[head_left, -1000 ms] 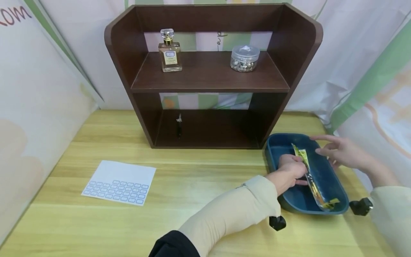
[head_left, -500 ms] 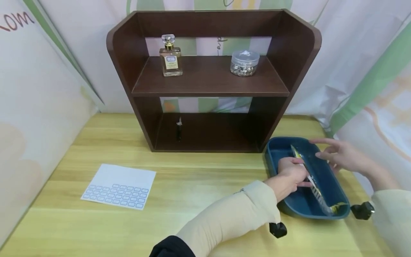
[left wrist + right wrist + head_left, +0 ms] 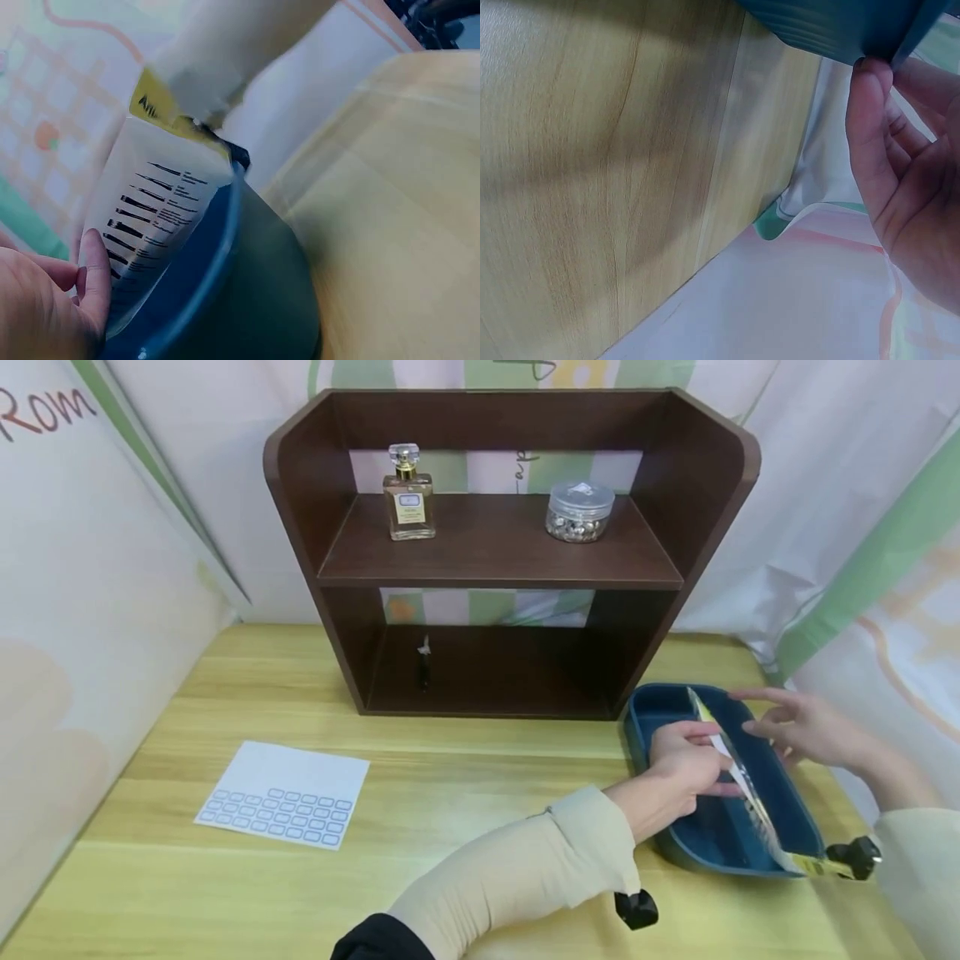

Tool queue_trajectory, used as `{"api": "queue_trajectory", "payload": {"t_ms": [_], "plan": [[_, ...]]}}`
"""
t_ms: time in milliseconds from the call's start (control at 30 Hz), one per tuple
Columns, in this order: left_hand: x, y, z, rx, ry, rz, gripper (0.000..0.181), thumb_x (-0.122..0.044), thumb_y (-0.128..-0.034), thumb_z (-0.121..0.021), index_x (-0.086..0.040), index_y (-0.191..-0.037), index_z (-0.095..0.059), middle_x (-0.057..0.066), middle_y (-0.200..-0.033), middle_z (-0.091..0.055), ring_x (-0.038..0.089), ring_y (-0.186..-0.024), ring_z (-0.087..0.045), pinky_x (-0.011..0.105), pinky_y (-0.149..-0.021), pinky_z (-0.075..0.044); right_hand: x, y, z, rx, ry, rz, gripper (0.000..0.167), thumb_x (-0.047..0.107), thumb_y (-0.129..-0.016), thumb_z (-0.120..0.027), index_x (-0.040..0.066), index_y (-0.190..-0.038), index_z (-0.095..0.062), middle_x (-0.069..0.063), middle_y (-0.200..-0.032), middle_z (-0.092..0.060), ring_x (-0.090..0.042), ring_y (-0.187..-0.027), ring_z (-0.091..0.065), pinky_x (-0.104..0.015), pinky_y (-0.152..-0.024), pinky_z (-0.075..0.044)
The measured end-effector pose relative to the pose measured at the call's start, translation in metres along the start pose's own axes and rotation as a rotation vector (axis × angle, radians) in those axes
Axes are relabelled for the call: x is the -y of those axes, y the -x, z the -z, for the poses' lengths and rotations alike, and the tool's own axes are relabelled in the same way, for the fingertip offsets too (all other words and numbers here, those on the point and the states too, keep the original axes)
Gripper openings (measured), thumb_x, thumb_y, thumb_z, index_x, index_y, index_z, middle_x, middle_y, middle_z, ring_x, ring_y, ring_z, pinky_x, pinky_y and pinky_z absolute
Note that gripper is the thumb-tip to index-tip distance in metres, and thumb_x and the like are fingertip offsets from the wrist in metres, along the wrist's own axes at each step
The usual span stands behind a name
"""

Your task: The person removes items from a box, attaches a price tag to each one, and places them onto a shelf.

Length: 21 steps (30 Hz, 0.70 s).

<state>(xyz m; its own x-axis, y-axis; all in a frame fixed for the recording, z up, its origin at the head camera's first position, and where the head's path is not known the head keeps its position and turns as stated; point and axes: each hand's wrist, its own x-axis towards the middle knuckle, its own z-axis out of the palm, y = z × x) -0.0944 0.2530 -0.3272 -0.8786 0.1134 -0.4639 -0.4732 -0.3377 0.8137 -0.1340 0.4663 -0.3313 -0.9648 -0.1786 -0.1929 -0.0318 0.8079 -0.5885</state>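
Observation:
In the head view my left hand (image 3: 684, 767) grips a flat clear packet (image 3: 759, 810) at its long edge, tilted on its side in a dark blue bin (image 3: 708, 852). The left wrist view shows the packet's white face (image 3: 154, 199), printed with black brush shapes and lines of text, and a yellow strip (image 3: 154, 105) at one end. That yellow end sticks out past the bin's near right corner. At the bin's right side, my right hand (image 3: 813, 727) holds the rim; the right wrist view shows its fingertips (image 3: 870, 79) against the blue wall.
A dark brown two-tier shelf (image 3: 495, 585) stands at the back. On it are a perfume bottle (image 3: 409, 506), a clear lidded jar (image 3: 580, 514) and a small dark tool (image 3: 424, 667). A white label sheet (image 3: 288, 793) lies on the wooden table (image 3: 247, 893).
The packet has turned up from its gold front onto its edge, its white back now showing. It has shifted toward the near right, its yellow end now over the rim. The right hand stays.

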Motion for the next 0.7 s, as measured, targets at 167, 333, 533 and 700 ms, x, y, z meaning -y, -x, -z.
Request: {"api": "queue_trajectory", "payload": {"t_ms": [167, 333, 533, 700], "plan": [[-0.010, 0.006, 0.009, 0.033, 0.061, -0.042, 0.045, 0.030, -0.0733, -0.063, -0.011, -0.089, -0.073, 0.006, -0.084, -0.055, 0.023, -0.068, -0.066, 0.044, -0.055, -0.061, 0.000, 0.000, 0.000, -0.005, 0.005, 0.013, 0.050, 0.012, -0.103, -0.059, 0.005, -0.148, -0.040, -0.010, -0.081, -0.067, -0.024, -0.055, -0.061, -0.039, -0.051, -0.058], [-0.020, 0.005, 0.026, 0.076, 0.087, -0.077, 0.044, 0.027, -0.0761, -0.065, -0.013, -0.091, -0.074, 0.004, -0.090, -0.055, 0.024, -0.066, -0.066, 0.044, -0.054, -0.060, 0.000, -0.002, 0.000, -0.005, 0.001, 0.019, 0.049, 0.014, -0.102, -0.060, 0.006, -0.146, -0.041, -0.009, -0.080, -0.067, -0.023, -0.055, -0.060, -0.039, -0.050, -0.057], [-0.031, 0.003, 0.049, 0.147, 0.111, -0.125, 0.044, 0.025, -0.0796, -0.064, -0.014, -0.096, -0.075, 0.005, -0.094, -0.057, 0.027, -0.067, -0.068, 0.045, -0.055, -0.060, -0.003, -0.002, 0.001, -0.004, -0.004, 0.033, 0.048, 0.014, -0.102, -0.060, 0.006, -0.146, -0.041, -0.010, -0.081, -0.067, -0.023, -0.056, -0.060, -0.039, -0.049, -0.057], [-0.038, 0.005, 0.066, 0.176, 0.089, -0.140, 0.045, 0.025, -0.0810, -0.064, -0.015, -0.098, -0.076, 0.004, -0.094, -0.059, 0.027, -0.070, -0.070, 0.044, -0.057, -0.061, -0.005, -0.002, 0.001, -0.011, -0.010, 0.052, 0.047, 0.011, -0.102, -0.060, 0.009, -0.145, -0.043, -0.009, -0.078, -0.066, -0.024, -0.053, -0.060, -0.039, -0.047, -0.057]]}}
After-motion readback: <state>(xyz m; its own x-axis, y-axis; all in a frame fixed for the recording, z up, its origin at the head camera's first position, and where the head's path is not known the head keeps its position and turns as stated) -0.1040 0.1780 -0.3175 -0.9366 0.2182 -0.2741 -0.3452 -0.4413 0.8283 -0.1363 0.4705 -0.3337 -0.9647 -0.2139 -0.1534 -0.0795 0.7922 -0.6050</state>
